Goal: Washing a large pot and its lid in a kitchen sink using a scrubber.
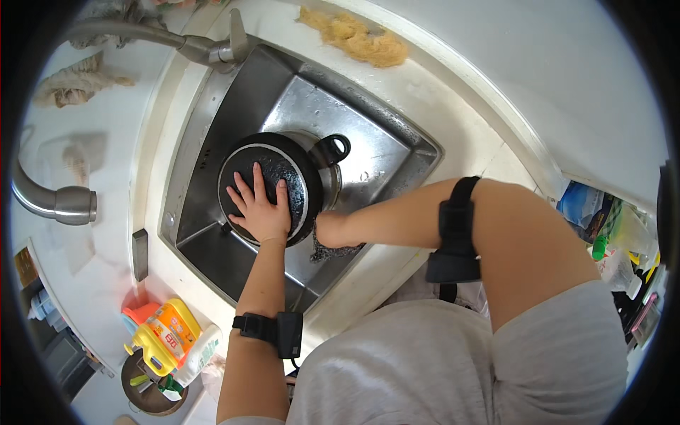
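Note:
A black pot [287, 164] lies tipped in the stainless steel sink [324, 106], its dark round base turned up towards me. The base looks wet and has a pale ring near its edge. My left hand [260, 210] rests flat on that base with the fingers spread. At the pot's lower right side, my right hand [333, 229] is closed around a dark, mesh-like scouring pad [326, 254]; its fingers are mostly hidden. A black loop handle [334, 150] sticks out at the pot's right. Behind the pot shows a shiny metal rim, whose kind I cannot tell.
A faucet [212, 50] stands at the sink's upper left corner. Yellow fibrous scrubbing material [356, 40] lies on the counter behind. Lower left are a yellow detergent jug [167, 334], a white bottle [199, 353] and a round pan [154, 396]. Bagged goods [584, 207] sit far right.

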`<action>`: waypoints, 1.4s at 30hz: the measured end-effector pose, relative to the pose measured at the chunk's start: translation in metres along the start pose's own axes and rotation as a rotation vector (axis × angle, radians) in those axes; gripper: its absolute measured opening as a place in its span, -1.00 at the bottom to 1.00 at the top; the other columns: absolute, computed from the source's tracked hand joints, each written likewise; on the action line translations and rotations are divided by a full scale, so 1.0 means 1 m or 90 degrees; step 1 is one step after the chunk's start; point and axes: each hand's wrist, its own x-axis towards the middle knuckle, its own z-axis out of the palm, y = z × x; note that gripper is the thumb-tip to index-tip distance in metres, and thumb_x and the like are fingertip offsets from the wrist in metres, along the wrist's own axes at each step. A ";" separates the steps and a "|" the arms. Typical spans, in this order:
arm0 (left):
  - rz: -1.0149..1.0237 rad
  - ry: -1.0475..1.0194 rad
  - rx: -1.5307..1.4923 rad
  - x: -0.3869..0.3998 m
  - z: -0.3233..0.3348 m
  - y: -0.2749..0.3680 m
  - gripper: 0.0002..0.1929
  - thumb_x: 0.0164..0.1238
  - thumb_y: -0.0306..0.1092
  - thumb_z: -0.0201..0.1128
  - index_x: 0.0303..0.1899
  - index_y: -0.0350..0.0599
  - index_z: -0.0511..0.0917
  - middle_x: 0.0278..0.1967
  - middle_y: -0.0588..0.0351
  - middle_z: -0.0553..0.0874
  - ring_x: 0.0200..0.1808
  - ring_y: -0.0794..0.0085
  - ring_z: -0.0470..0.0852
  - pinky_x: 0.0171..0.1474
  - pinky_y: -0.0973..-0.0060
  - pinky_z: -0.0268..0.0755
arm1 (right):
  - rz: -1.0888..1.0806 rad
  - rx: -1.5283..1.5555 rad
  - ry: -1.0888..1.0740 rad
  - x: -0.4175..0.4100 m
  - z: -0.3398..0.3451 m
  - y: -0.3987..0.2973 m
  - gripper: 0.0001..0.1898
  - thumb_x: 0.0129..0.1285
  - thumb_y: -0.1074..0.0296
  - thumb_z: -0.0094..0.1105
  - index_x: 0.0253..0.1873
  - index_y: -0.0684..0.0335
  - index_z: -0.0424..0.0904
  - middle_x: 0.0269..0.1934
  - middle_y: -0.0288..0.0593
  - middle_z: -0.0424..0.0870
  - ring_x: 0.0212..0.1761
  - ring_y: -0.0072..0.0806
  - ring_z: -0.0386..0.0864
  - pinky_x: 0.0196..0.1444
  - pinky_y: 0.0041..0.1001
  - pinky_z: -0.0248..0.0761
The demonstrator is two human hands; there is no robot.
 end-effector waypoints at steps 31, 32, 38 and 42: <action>0.022 0.032 -0.013 0.001 0.000 -0.003 -0.43 0.11 0.19 -0.04 0.20 0.44 0.16 0.30 0.11 0.03 0.32 0.08 -0.09 0.11 -0.27 -0.22 | 0.153 0.120 0.467 0.030 -0.054 0.026 -0.76 0.11 0.24 -0.03 -0.34 0.28 0.57 -0.31 0.11 0.56 -0.23 -0.04 0.52 -0.17 -0.25 0.37; 0.015 0.023 -0.006 0.000 0.001 -0.006 -0.43 0.11 0.19 -0.04 0.20 0.43 0.16 0.30 0.11 0.03 0.32 0.08 -0.09 0.11 -0.27 -0.21 | 0.165 0.116 0.434 0.028 -0.043 0.025 -0.76 0.12 0.25 -0.03 -0.34 0.28 0.57 -0.30 0.11 0.56 -0.23 -0.04 0.52 -0.17 -0.24 0.37; 0.032 0.032 -0.018 0.001 -0.001 0.002 -0.44 0.11 0.18 -0.04 0.20 0.43 0.17 0.30 0.10 0.03 0.32 0.08 -0.09 0.10 -0.28 -0.20 | 0.126 0.173 0.471 0.031 -0.079 0.024 -0.77 0.08 0.30 -0.05 -0.34 0.29 0.57 -0.32 0.09 0.56 -0.21 -0.07 0.52 -0.14 -0.25 0.37; 0.021 0.024 -0.006 0.003 -0.003 -0.004 -0.43 0.11 0.17 -0.03 0.20 0.42 0.16 0.30 0.10 0.03 0.32 0.07 -0.09 0.09 -0.28 -0.19 | 0.141 0.110 0.389 0.014 -0.043 0.017 -0.80 0.06 0.32 -0.04 -0.38 0.29 0.56 -0.34 0.08 0.56 -0.26 -0.05 0.52 -0.18 -0.23 0.37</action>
